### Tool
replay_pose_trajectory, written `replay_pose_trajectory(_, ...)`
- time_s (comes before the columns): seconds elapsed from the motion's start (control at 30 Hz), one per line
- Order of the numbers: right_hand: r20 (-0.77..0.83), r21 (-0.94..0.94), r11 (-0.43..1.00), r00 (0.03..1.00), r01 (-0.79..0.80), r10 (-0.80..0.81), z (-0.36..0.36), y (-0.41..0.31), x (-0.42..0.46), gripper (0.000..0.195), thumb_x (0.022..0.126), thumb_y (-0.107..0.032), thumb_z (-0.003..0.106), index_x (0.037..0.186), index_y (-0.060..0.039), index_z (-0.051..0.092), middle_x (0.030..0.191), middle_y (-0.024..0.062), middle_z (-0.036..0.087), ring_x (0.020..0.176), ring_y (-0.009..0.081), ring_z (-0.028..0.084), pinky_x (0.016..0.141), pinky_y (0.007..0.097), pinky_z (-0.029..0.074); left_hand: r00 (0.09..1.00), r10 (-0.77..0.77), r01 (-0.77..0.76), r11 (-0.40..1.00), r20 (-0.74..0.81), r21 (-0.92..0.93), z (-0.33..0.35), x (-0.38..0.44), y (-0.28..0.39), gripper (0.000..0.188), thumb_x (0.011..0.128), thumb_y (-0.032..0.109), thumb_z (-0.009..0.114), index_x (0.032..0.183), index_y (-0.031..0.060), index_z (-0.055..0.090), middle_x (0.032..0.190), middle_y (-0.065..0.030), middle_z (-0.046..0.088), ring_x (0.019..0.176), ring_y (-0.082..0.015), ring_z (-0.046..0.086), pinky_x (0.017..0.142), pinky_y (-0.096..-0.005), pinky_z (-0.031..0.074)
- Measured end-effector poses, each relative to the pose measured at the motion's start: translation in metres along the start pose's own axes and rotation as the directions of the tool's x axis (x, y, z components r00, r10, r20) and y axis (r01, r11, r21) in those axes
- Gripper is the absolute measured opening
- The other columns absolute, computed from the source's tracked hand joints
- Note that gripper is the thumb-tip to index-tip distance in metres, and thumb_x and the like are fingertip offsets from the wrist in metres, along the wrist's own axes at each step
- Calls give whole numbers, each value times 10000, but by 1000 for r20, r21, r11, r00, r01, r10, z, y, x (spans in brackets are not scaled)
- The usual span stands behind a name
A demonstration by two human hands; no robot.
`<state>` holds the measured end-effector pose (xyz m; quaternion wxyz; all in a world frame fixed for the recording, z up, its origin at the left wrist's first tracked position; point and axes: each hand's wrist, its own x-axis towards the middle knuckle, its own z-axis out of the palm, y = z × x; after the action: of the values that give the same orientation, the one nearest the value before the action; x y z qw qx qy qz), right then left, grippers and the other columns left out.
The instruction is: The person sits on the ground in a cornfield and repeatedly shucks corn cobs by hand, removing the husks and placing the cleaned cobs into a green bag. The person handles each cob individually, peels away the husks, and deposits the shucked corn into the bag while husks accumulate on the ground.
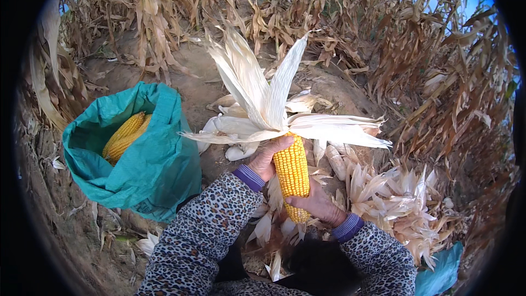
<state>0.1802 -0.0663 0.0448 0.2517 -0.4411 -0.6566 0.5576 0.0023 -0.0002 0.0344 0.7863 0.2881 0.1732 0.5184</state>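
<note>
A yellow ear of corn (291, 168) hangs tip down between both hands, its pale dry husk (267, 102) peeled back and spread at the upper end. My left hand (269, 158) grips the ear near its base, thumb on the kernels beside the husk. Lower down, my right hand (316, 201) holds the ear near its tip, with the thumb across the front. To the left stands an open green woven sack (164, 172) with husked ears of corn (125, 137) inside.
Unhusked ears (240, 151) lie on the soil beyond my hands. A heap of stripped husks (402, 201) is at the right, above a piece of blue-green woven plastic (439, 271). Dry corn stalks (435, 70) stand around the far side and right.
</note>
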Motion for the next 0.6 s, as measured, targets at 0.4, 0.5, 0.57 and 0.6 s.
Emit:
replay_pose_trajectory(0.4,244,204,972,967,-120,69,-22,1,-11,746,760,-300,782,1355,9,455,1215,79,589,1104,172,554,997,323,435,994,22,-35,993,-109,-116,-5,-1,11,254,802,140,694,967,-45,638,963,-142,671,948,-245,656,890,-383,532)
replay_pose_trajectory(0.5,340,252,949,935,-191,98,-28,-4,-11,730,764,-295,768,1347,22,464,1210,82,593,1091,175,557,976,316,442,993,60,-72,991,-107,-117,-4,-1,14,243,801,121,698,969,-41,630,951,-152,672,956,-249,655,891,-383,533)
replay_pose_trajectory(0.57,275,224,951,950,-214,149,-40,-10,-8,709,771,-301,751,1333,33,478,1198,86,599,1079,175,559,958,306,447,982,102,-102,995,-160,9,-2,-1,14,364,838,251,678,1056,-32,606,952,-148,674,952,-225,658,887,-385,535)
replay_pose_trajectory(0.6,253,194,966,960,-170,118,-51,-16,-12,686,779,-310,736,1317,41,494,1185,89,604,1070,172,564,952,302,449,978,118,-94,986,-171,140,0,-2,14,469,856,359,673,1128,-13,590,957,-144,676,947,-213,661,883,-378,537)
